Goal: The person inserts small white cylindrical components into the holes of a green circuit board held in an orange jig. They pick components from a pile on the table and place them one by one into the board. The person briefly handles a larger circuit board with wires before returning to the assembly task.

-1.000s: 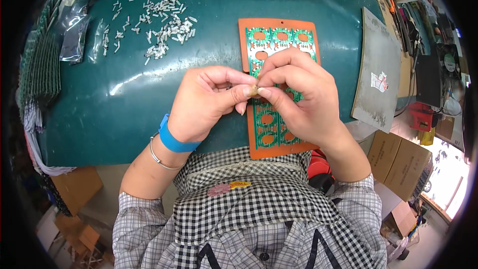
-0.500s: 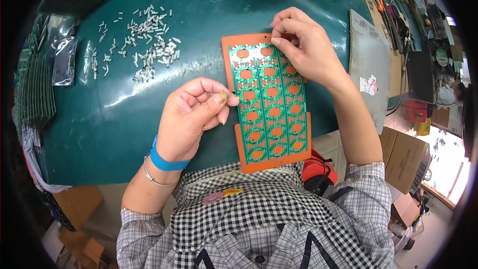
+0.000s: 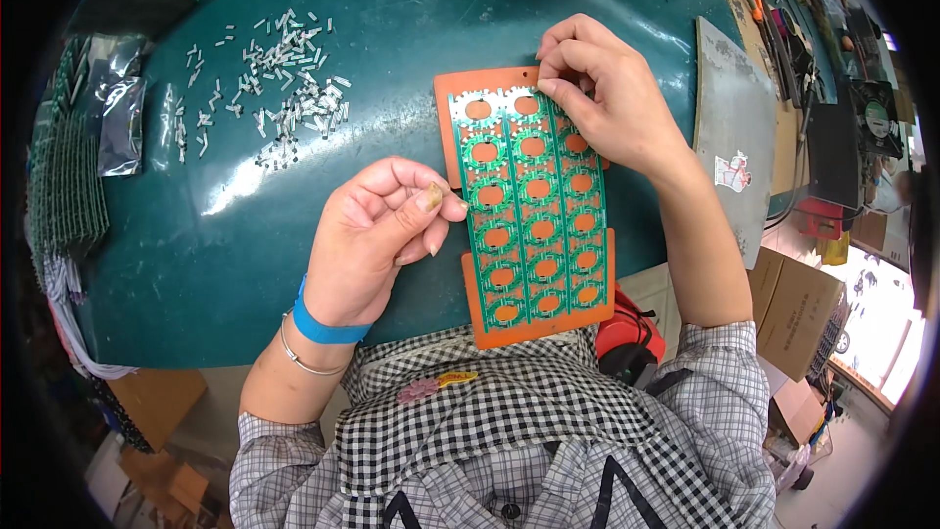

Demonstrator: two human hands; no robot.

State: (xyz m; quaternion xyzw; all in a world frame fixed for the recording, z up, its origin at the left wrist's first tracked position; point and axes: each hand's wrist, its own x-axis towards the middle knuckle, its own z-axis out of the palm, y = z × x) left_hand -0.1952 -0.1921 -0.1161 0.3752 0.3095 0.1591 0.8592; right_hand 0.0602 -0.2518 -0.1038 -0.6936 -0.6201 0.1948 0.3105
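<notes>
A green circuit board panel (image 3: 514, 201) with rows of round cut-outs lies on an orange backing plate (image 3: 595, 316) in front of me. Several small white parts sit on its far rows. My left hand (image 3: 380, 235) is closed, thumb against forefinger, beside the panel's left edge; whatever is in that pinch is too small to make out. Over the panel's far right corner, my right hand (image 3: 612, 93) is pinched too, its fingertips down at the board. They hide that corner, and I cannot make out what they hold.
Loose small white and silver parts (image 3: 304, 88) are scattered at the far left of the green table (image 3: 392, 39). Stacked green boards (image 3: 69, 181) stand along the left edge, beside a silvery bag (image 3: 120, 127). A grey metal plate (image 3: 729, 127) and tools lie to the right.
The view has shifted slightly. Both hands stay closed at nearly the same places; my right fingertips sit a touch lower at the panel's far right corner.
</notes>
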